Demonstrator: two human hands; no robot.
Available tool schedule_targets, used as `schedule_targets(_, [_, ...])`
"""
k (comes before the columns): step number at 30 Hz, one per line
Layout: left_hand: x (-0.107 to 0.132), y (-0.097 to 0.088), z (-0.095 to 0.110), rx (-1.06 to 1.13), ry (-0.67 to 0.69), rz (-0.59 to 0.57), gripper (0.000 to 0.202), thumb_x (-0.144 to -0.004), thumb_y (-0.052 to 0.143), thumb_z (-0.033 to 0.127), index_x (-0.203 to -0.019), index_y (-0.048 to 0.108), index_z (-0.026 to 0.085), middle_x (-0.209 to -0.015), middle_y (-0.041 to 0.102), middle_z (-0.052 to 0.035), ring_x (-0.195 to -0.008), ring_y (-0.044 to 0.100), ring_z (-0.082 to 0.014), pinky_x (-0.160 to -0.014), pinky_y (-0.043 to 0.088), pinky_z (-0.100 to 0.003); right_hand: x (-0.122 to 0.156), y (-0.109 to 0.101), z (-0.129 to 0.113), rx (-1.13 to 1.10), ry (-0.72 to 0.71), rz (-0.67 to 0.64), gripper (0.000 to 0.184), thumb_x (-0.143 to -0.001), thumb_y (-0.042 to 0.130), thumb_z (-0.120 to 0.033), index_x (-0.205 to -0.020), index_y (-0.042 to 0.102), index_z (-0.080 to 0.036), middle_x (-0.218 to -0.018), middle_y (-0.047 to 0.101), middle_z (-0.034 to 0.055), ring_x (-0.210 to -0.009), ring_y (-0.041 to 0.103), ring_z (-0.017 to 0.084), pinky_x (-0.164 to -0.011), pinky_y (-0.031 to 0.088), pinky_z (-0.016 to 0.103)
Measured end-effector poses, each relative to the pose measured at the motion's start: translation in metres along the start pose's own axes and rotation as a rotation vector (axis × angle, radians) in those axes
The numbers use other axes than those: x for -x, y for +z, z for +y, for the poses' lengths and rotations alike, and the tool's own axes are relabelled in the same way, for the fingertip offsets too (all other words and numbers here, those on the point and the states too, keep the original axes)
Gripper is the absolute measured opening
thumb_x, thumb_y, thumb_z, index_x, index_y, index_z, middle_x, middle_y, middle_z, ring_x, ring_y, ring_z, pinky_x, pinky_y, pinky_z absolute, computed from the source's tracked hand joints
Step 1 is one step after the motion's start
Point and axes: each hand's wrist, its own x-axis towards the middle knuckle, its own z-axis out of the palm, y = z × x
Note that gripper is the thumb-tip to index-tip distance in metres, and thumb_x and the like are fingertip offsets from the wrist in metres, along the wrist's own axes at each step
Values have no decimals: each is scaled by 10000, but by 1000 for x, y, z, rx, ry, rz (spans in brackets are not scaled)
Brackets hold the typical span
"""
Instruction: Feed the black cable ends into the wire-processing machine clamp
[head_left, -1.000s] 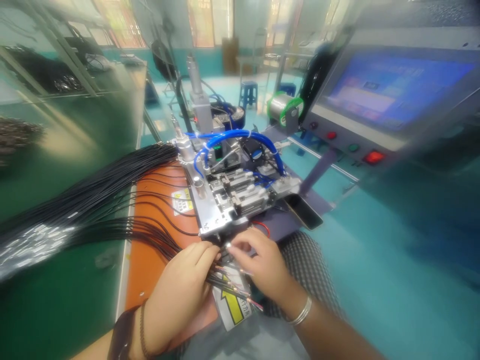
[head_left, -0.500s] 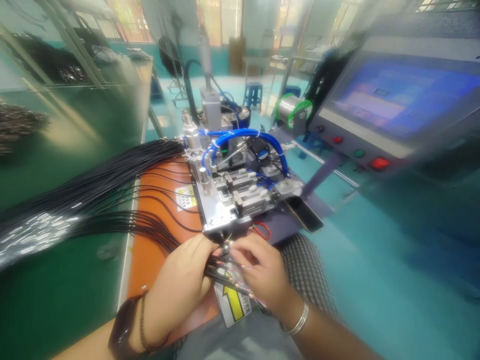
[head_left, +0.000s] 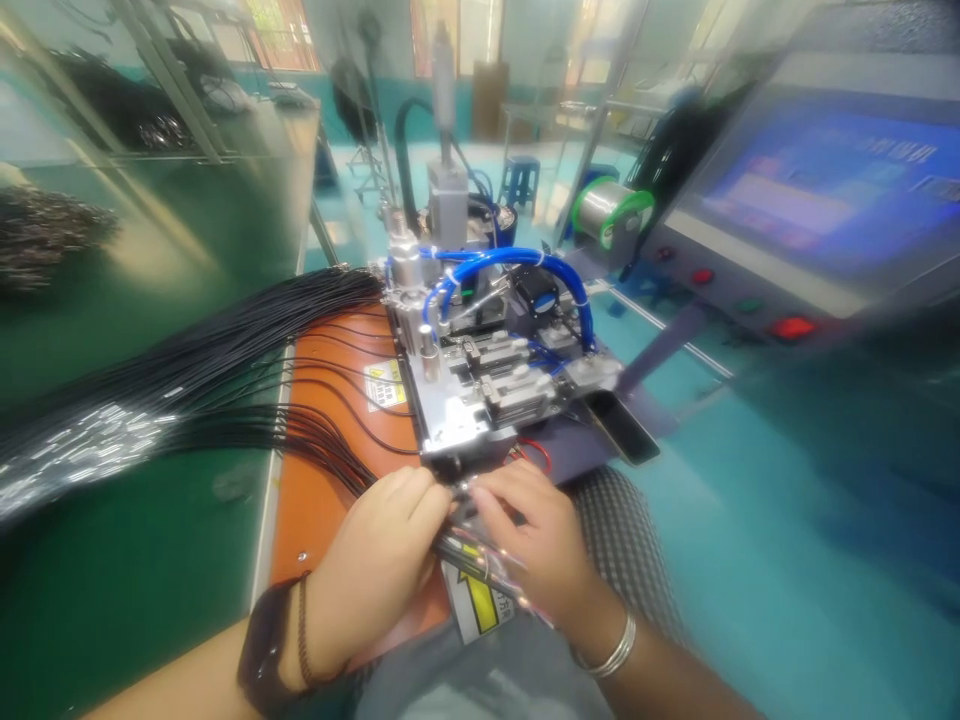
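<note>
Black cables (head_left: pixel 322 440) run over the orange tabletop and pass under my left hand (head_left: pixel 386 560). Its fingers are closed round them, thumb side toward the machine. The cable ends, with thin coloured wires (head_left: pixel 491 570), come out between my hands and slant toward my lap. My right hand (head_left: pixel 536 530) is closed in a pinch beside a small metal part (head_left: pixel 463 487) at the machine's front edge. What sits between its fingertips is too small and blurred to make out. Both sets of fingertips nearly meet there.
Ahead stands a bench machine (head_left: pixel 510 385) with blue air hoses (head_left: pixel 517 258). A green-rimmed solder wire spool (head_left: pixel 611 212) and a lit screen (head_left: pixel 832 190) are at the right. A phone (head_left: pixel 622 425) lies by the machine. Many cables (head_left: pixel 187 350) hang off the table's left side.
The view has shifted, so the machine and table sit slightly further right. My hands stay at the machine's front edge, fingertips still close together, with the cables in my left hand.
</note>
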Motion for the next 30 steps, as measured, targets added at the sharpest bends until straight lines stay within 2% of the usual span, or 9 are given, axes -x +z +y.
schedule_targets(4, [0, 1, 0, -46, 44, -14, 183, -812, 399, 9, -793, 458, 181, -738, 445, -16, -696, 391, -174, -616, 334, -283, -7, -4, 1, 73, -96, -113, 224, -894, 509, -162, -704, 626, -175, -685, 626, 14, -703, 519, 151, -707, 391, 295])
schedule_targets(9, [-3, -1, -1, 11, -59, -18, 117, -835, 426, 74, -794, 451, 180, -757, 478, -18, -712, 438, -166, -625, 366, -276, -8, -4, 7, -151, 173, 36, 119, -861, 573, -188, -780, 660, -192, -753, 656, 0, -718, 574, 131, -682, 434, 248])
schedule_targets(11, [-3, -2, -1, 14, -77, -21, 122, -833, 415, 77, -782, 450, 182, -742, 478, -15, -694, 442, -166, -615, 369, -278, -6, -2, 8, -213, 230, 19, 49, -812, 634, -198, -831, 678, -196, -775, 662, 0, -723, 590, 131, -678, 449, 238])
schedule_targets(13, [-2, -2, 0, 20, -86, -43, 128, -824, 406, 73, -782, 456, 183, -735, 479, -13, -683, 444, -168, -603, 369, -281, -4, 2, 8, -247, 278, -3, 56, -784, 655, -191, -827, 690, -194, -767, 665, 3, -721, 598, 135, -673, 455, 237])
schedule_targets(19, [3, 0, 1, 69, -103, -94, 109, -860, 427, 117, -801, 493, 181, -748, 499, -18, -702, 461, -171, -613, 387, -291, -6, 5, 11, -377, 354, -35, 97, -764, 638, -165, -668, 637, -173, -666, 615, -9, -642, 569, 129, -614, 437, 245])
schedule_targets(21, [3, 0, 1, 106, -117, -139, 113, -854, 440, 108, -856, 524, 182, -791, 531, -19, -745, 480, -171, -659, 408, -301, -7, 3, 15, -403, 378, -51, 133, -760, 635, -167, -630, 606, -173, -636, 585, -20, -622, 548, 122, -601, 426, 242])
schedule_targets(23, [3, -1, -1, 148, -134, -206, 293, -823, 429, 47, -1037, 543, 212, -933, 575, -17, -850, 506, -170, -750, 428, -312, -8, 1, 20, -420, 425, -54, 152, -761, 636, -180, -617, 588, -173, -628, 573, -24, -618, 539, 119, -600, 424, 239])
schedule_targets(26, [2, 0, -4, 172, -166, -285, 601, -758, 387, -40, -1250, 467, 297, -1097, 567, 1, -968, 507, -161, -854, 425, -313, -8, 1, 28, -444, 488, -75, 129, -772, 634, -206, -653, 600, -169, -660, 597, -15, -647, 557, 126, -628, 436, 245])
schedule_targets(30, [3, 3, -7, 110, -162, -300, 687, -735, 356, -64, -1305, 438, 311, -1074, 556, -19, -967, 496, -177, -858, 428, -342, -7, 0, 35, -439, 542, -130, 103, -782, 627, -236, -708, 615, -164, -700, 621, 2, -668, 567, 137, -642, 443, 257])
